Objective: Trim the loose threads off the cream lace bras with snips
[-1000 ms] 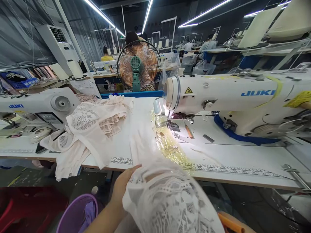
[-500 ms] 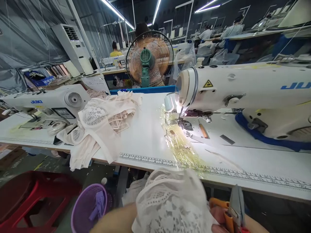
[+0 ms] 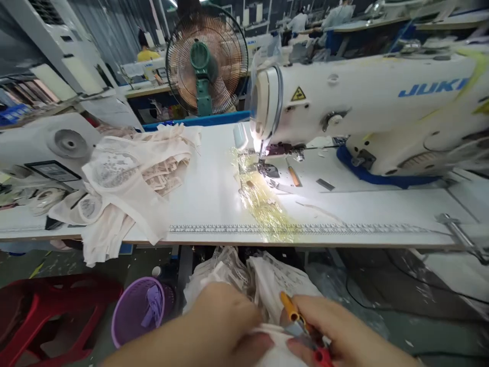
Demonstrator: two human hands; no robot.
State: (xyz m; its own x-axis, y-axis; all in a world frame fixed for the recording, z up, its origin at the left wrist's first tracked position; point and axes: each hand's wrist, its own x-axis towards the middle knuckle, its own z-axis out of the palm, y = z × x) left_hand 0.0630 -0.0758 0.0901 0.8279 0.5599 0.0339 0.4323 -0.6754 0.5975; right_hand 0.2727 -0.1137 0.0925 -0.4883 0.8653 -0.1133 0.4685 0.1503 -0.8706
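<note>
Handwork on cloth, off the machine, appears to be the step in hand: a white garment [image 3: 280,351] is held low at the near edge of the scene, close to the person's body and below the front of the surface [image 3: 214,188]. The left hand [image 3: 231,316] comes in from the near left, its fingers bent and grasping the cloth. The right hand [image 3: 324,321] comes from the near right, its fingers wrapped about orange-handled scissors [image 3: 289,306], with the thumb side pressed close to the same cloth. Blur and overlap hide the blades, so whether they are parted, or have an edge or thread between them, I cannot tell.

Just beyond the hands, white lace pieces [image 3: 280,280] hang under the surface edge; whether they join the held cloth is unclear. On the surface, a pile of pale garments [image 3: 126,188] lies to the left, and the sewing machine [image 3: 355,97] stands to the right, its lamp lighting a yellow film [image 3: 267,214] by the needle.

As I judge it, the next move calls for the left fingers to keep the cloth taut and flat, and for the right to turn the blades clear of the lace and of the left fingertips, since the two hands work so near each other.
</note>
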